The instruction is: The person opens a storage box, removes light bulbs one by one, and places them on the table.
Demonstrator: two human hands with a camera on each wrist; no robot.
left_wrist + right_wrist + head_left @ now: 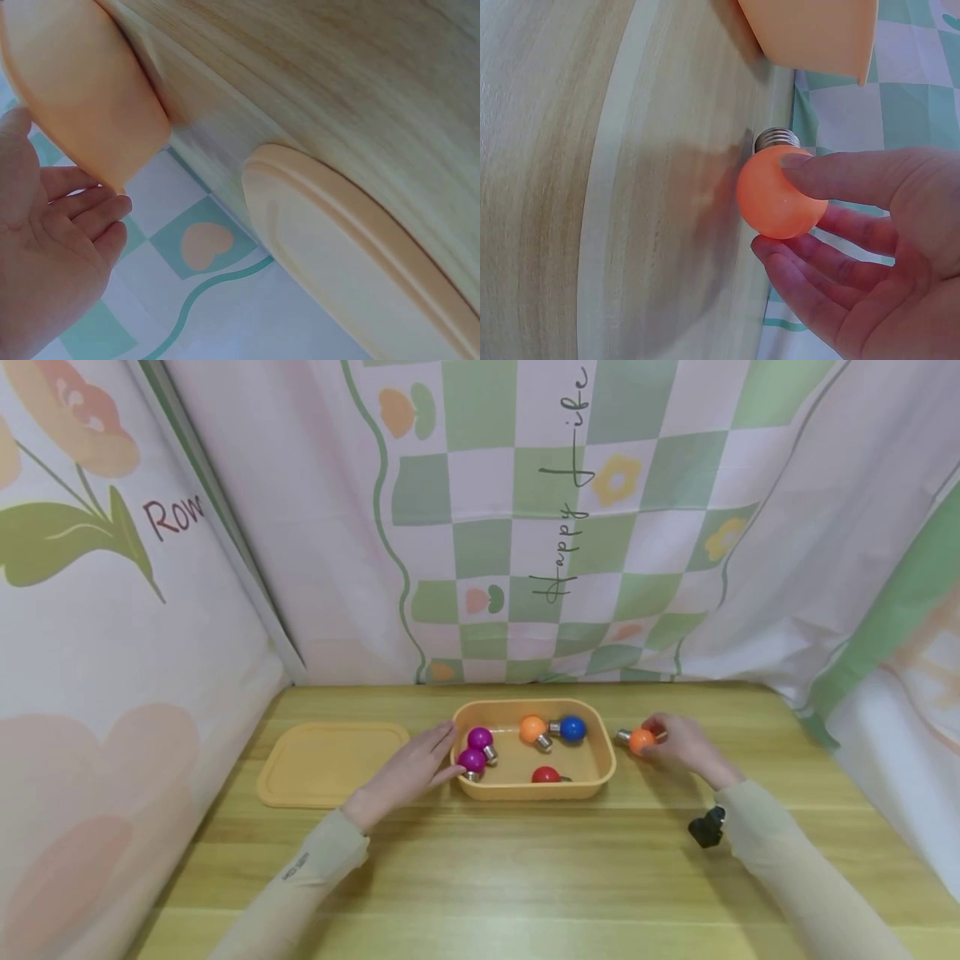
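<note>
An orange light bulb [776, 199] with a silver screw base is pinched between the thumb and fingers of my right hand [678, 745], to the right of the container. My left hand [412, 770] touches the left end of the orange-yellow container [532, 792], its fingers fairly straight along the rim. Inside the container lie two purple bulbs [472, 761], another orange bulb [533, 729], a blue bulb [573, 729] and a red bulb [546, 775]. In the left wrist view, the fingers of that hand [52, 247] rest at the container's edge.
A flat lid [333, 764] of the same colour lies on the wooden table [525, 877], left of the container. Close to the right sleeve is a small black object [706, 828]. Patterned curtains [480, 543] hang behind the table and at both sides.
</note>
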